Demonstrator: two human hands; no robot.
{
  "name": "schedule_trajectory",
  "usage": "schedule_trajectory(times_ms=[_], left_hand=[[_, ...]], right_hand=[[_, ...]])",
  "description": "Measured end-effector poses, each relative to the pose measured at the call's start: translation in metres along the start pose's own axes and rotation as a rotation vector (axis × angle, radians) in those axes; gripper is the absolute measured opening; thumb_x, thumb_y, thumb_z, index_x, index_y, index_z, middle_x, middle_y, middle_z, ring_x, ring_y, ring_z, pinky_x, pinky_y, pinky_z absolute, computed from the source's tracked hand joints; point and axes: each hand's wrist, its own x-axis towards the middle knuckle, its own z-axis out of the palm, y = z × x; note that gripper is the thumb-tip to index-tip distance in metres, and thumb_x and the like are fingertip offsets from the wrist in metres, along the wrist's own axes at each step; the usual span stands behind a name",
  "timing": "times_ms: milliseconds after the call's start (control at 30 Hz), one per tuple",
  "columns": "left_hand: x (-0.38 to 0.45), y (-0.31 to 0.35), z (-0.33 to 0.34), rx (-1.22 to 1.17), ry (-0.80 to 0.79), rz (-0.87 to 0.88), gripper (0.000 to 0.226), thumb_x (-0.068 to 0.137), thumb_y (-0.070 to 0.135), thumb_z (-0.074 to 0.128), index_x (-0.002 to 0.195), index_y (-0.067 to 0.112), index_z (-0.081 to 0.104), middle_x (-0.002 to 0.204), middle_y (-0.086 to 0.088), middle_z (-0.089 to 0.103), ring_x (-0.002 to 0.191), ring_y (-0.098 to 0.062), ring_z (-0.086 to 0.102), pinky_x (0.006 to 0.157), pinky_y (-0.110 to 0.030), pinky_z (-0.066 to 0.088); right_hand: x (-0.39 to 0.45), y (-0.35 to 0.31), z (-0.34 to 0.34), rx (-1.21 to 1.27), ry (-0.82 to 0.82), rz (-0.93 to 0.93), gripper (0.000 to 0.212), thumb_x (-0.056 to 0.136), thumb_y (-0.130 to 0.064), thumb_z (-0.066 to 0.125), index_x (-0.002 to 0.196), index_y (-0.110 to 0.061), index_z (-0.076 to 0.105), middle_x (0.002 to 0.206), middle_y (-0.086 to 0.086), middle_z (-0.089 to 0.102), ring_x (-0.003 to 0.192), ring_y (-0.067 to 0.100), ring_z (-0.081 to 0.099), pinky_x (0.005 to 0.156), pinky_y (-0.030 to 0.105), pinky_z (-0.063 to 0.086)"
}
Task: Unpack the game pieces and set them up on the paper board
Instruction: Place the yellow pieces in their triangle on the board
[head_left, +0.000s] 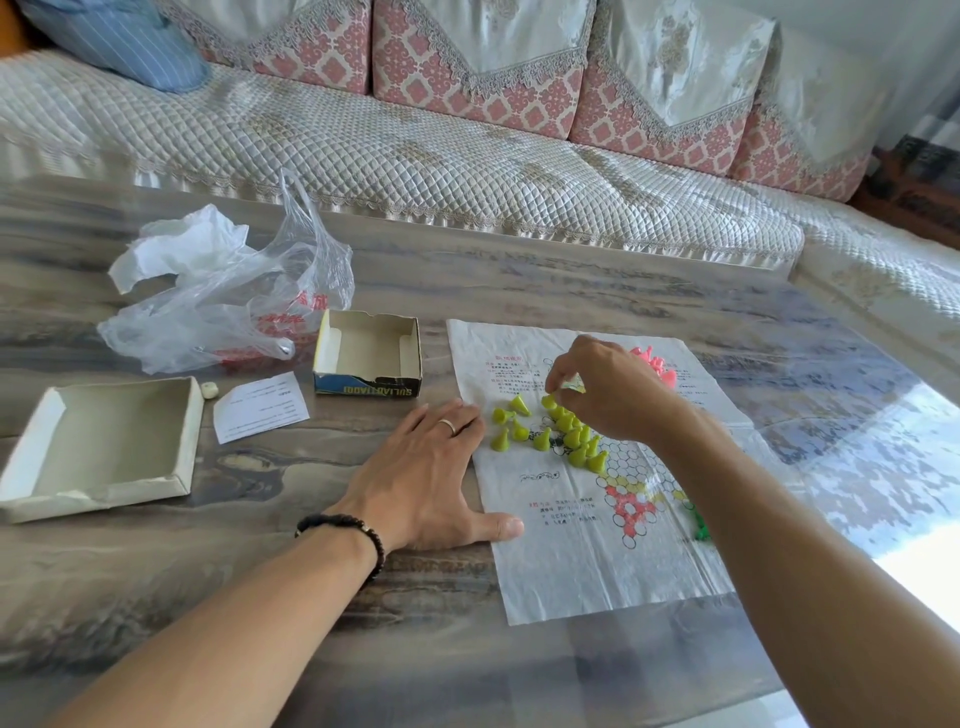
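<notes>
Yellow-green cone pieces (558, 431) clustered on paper board (597, 561): probably light, rigid, easily tipped; best pinched near the tip. Right hand (608, 389) pinching one piece; left hand (431, 483) flat, pressing the board edge onto the worktop (291, 597).

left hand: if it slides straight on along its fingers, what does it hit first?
The left hand lies flat, fingertips at the paper board's left edge, pointing up-right. Likely first contact: the nearest yellow pieces just beyond, though depth is uncertain.
</notes>
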Motion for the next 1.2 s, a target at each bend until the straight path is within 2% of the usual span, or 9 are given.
schedule_trajectory(times_ms=[167,367,467,567,667,800,933,1100,1200], left_hand=[[0.0,0.0,0.0,-0.002,0.006,-0.01,0.113,0.064,0.087,0.047,0.15,0.018,0.02,0.159,0.002,0.013,0.145,-0.011,0.004,0.119,-0.033,-0.002],[0.0,0.001,-0.001,-0.014,0.001,-0.015,0.113,0.065,0.086,0.049,0.15,0.018,0.019,0.16,0.003,0.012,0.146,-0.01,0.002,0.119,-0.033,-0.003],[-0.001,0.001,0.0,-0.015,0.012,-0.012,0.113,0.065,0.085,0.049,0.15,0.018,0.02,0.159,0.003,0.013,0.146,-0.011,0.003,0.119,-0.032,-0.003],[-0.001,0.001,0.0,-0.008,0.014,-0.001,0.111,0.065,0.086,0.048,0.149,0.018,0.02,0.159,0.003,0.013,0.145,-0.012,0.004,0.119,-0.031,-0.003],[-0.001,0.0,-0.001,-0.005,0.016,0.007,0.11,0.065,0.086,0.047,0.148,0.018,0.022,0.159,0.003,0.013,0.145,-0.012,0.005,0.119,-0.031,-0.002],[-0.002,0.001,-0.001,0.002,0.009,0.0,0.112,0.065,0.086,0.048,0.149,0.018,0.018,0.159,0.002,0.013,0.145,-0.012,0.004,0.119,-0.033,-0.001],[-0.001,0.001,-0.001,0.0,-0.013,-0.014,0.115,0.065,0.086,0.048,0.151,0.017,0.014,0.16,0.002,0.008,0.146,-0.011,0.0,0.12,-0.035,-0.002],[0.0,0.0,0.0,0.008,-0.007,0.001,0.112,0.065,0.086,0.048,0.149,0.018,0.018,0.159,0.003,0.011,0.145,-0.011,0.002,0.119,-0.034,-0.002],[-0.001,0.0,0.001,0.002,-0.004,0.008,0.111,0.064,0.086,0.047,0.148,0.018,0.02,0.159,0.005,0.011,0.145,-0.01,0.003,0.12,-0.035,0.0]], right_hand=[[0.001,0.003,0.009,-0.059,-0.043,-0.022,0.014,0.089,-0.023,0.065,0.1,-0.03,0.069,0.118,-0.004,0.053,0.114,0.017,0.043,0.099,0.038,0.038],[0.0,0.004,0.016,-0.063,-0.077,-0.002,0.016,0.087,-0.025,0.065,0.101,-0.031,0.069,0.122,-0.005,0.054,0.115,0.018,0.04,0.099,0.037,0.035],[0.001,0.002,0.014,-0.041,-0.054,0.034,0.019,0.087,-0.029,0.065,0.105,-0.032,0.067,0.124,-0.006,0.054,0.12,0.018,0.039,0.108,0.049,0.025],[0.006,-0.003,0.01,0.019,0.031,0.049,0.023,0.089,-0.03,0.062,0.112,-0.03,0.066,0.117,-0.008,0.06,0.118,0.018,0.043,0.101,0.046,0.03],[0.013,-0.009,0.011,0.046,0.052,0.038,0.019,0.089,-0.03,0.063,0.108,-0.028,0.068,0.102,-0.012,0.068,0.108,0.016,0.051,0.093,0.042,0.035],[0.02,-0.018,0.019,0.015,-0.007,0.056,0.019,0.086,-0.029,0.064,0.105,-0.027,0.068,0.095,-0.013,0.067,0.106,0.014,0.052,0.084,0.036,0.024],[0.024,-0.021,0.023,-0.012,-0.045,0.066,0.016,0.086,-0.028,0.063,0.1,-0.03,0.068,0.086,-0.018,0.057,0.106,0.014,0.051,0.084,0.038,0.024],[0.025,-0.019,0.019,0.052,0.008,0.095,0.014,0.088,-0.026,0.058,0.1,-0.026,0.065,0.096,-0.011,0.068,0.106,0.017,0.053,0.083,0.036,0.023],[0.021,-0.015,0.009,0.139,0.085,0.13,0.015,0.087,-0.025,0.058,0.101,-0.023,0.064,0.091,-0.007,0.07,0.097,0.02,0.06,0.094,0.038,0.033]])
